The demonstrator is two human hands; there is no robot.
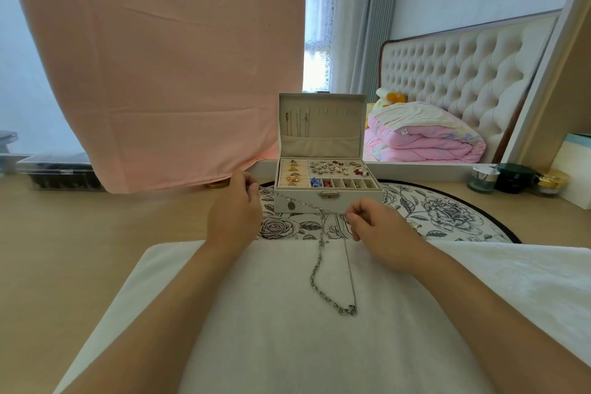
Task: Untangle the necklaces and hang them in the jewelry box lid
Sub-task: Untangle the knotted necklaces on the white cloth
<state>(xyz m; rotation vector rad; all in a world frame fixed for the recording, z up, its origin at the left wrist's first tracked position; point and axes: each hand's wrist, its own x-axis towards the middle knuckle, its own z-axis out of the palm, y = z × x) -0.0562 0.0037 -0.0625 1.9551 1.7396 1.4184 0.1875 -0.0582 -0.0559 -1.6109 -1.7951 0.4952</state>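
A white jewelry box (329, 198) stands open on a floral round mat, its upright lid (321, 125) carrying a row of hooks with a few thin chains (297, 123) hanging at the left. A silver chain necklace (319, 265) is stretched in the air between my two hands, with a small round pendant near the left end. Its tangled loops hang down onto the white towel (287, 313). My left hand (235, 214) pinches the left end of the chain. My right hand (375, 227) pinches the chain at the right, in front of the box.
The box tray holds gold rings and many small earrings. A pink cloth (160, 67) hangs at the left behind my left hand. Jars (483, 179) and a box stand at the right on the tan tabletop. A mirror behind shows a bed.
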